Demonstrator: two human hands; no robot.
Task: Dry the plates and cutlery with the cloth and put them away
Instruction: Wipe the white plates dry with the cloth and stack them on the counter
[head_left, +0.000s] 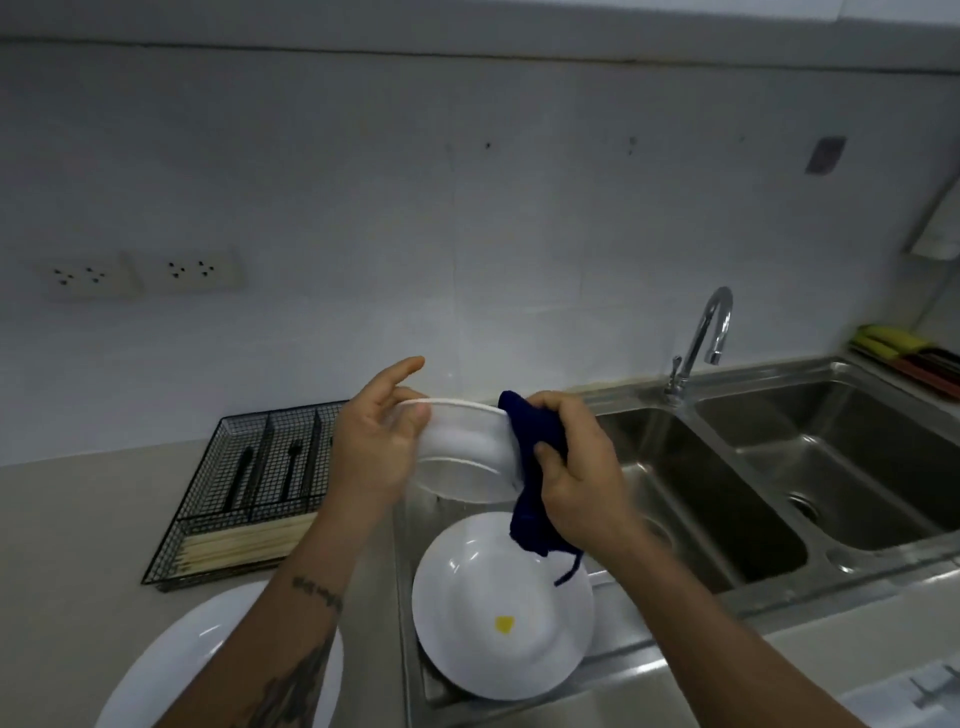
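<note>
My left hand grips the left rim of a white deep plate, held tilted above the sink's draining area. My right hand clutches a dark blue cloth pressed over the plate's right rim; the cloth's tail hangs down. Below them a second white plate with a small yellow mark leans in the draining area. A third white plate lies on the counter at lower left, partly hidden by my left forearm. A black wire cutlery tray holds dark cutlery and pale chopsticks.
A steel double sink with a curved tap fills the right side. Coloured sponges or cloths in a holder sit at far right. Wall sockets are on the tiled wall at left. The grey counter runs along the left.
</note>
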